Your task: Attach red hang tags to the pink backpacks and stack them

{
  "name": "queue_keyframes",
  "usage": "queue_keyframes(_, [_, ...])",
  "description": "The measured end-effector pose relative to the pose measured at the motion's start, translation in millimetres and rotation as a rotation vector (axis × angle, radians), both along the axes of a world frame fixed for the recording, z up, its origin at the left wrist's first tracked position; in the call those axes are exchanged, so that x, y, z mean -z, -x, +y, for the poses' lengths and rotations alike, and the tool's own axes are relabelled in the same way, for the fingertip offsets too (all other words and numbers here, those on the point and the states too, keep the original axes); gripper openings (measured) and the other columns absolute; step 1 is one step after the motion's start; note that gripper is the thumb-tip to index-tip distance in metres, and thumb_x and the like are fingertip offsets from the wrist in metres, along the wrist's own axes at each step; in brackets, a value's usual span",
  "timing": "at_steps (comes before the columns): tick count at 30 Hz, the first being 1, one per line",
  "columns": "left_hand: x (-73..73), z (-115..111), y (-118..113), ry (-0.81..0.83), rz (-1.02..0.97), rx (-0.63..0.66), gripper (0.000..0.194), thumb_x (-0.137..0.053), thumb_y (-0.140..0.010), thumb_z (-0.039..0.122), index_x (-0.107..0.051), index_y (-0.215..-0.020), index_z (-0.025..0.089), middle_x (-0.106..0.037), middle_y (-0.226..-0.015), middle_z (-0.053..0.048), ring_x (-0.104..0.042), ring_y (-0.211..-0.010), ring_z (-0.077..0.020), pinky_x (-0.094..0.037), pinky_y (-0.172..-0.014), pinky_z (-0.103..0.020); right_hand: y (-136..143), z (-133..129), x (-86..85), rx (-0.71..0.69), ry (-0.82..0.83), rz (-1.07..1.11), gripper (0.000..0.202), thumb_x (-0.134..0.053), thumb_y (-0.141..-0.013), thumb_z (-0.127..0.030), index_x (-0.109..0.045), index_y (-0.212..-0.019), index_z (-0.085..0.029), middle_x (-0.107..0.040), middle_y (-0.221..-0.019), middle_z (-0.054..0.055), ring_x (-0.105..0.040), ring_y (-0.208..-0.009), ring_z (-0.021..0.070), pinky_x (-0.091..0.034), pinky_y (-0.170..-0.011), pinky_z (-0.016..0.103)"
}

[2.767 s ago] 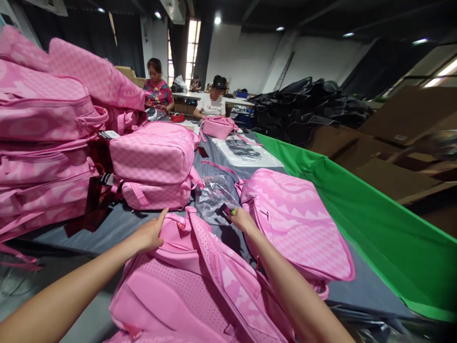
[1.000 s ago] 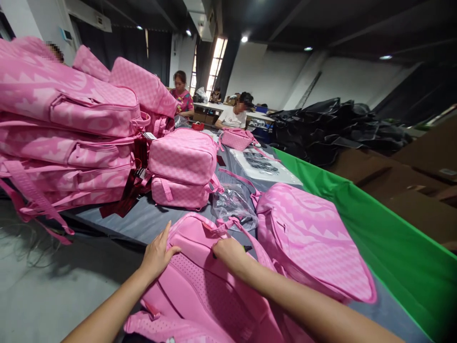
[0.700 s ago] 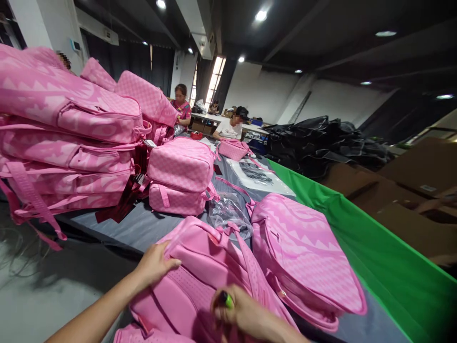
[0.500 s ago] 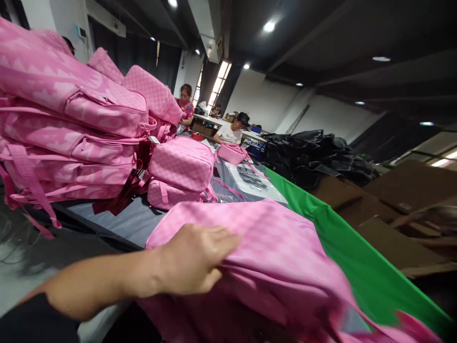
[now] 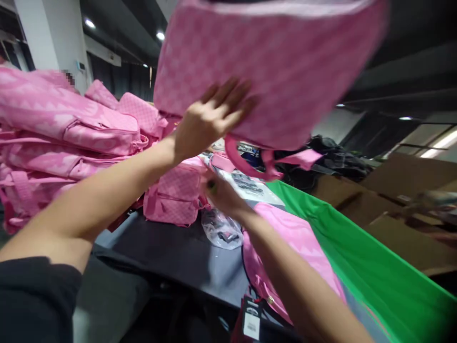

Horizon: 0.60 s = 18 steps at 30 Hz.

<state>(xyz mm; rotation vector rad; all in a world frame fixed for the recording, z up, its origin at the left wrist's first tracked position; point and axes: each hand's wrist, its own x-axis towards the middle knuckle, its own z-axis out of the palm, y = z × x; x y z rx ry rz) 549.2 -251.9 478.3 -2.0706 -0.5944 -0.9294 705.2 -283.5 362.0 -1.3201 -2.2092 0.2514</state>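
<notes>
A large pink checked bag (image 5: 271, 71) is raised and tilted across the upper middle, its handle hanging below. My left hand (image 5: 217, 112) lies against its face with the fingers spread. Lower down, my right hand (image 5: 221, 190) reaches to the right side of a small pink checked bag (image 5: 174, 190); its fingers are blurred, and what they hold, if anything, is unclear. Another pink bag (image 5: 296, 238) lies partly behind my right forearm, near a black tag with a white label (image 5: 252, 317).
Pink backpacks (image 5: 67, 124) are stacked at the left. A clear plastic bag (image 5: 221, 231) lies on the dark table (image 5: 178, 252). Green cloth (image 5: 357, 243) runs along the right edge, with cardboard boxes (image 5: 410, 190) and a dark heap (image 5: 339, 159) beyond.
The large checked bag is now up in the air instead of low in front. My left hand has moved up, and my right hand has come into view. The small bag looks turned.
</notes>
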Motion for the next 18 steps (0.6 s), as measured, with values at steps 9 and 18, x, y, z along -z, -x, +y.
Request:
queue_keyframes(9, [186.8, 189.9, 16.0, 0.526, -0.264, -0.109, 0.045, -0.03, -0.099, 0.014, -0.049, -0.138, 0.004, -0.038, -0.15, -0.028, -0.026, -0.148, -0.0337, -0.019, -0.117, -0.06, -139.7, -107.4, 171.1, 0.505, 0.13, -0.333, 0.069, -0.046, -0.076, -0.002, -0.048, -0.143, -0.016, -0.051, -0.145, 0.016, -0.048, -0.133, 0.0254, -0.039, -0.111, 0.041])
queue_keyframes(18, [251.5, 92.5, 23.9, 0.543, -0.255, -0.114, 0.055, -0.037, -0.099, 0.032, -0.034, -0.15, 0.012, -0.013, -0.164, -0.017, -0.01, -0.151, -0.0351, -0.01, -0.12, -0.056, -191.8, -71.9, 235.8, 0.968, 0.28, -0.536, 0.049, -0.053, -0.09, -0.014, -0.051, -0.138, -0.008, -0.061, -0.128, 0.023, -0.06, -0.117, 0.031, -0.043, -0.097, 0.04])
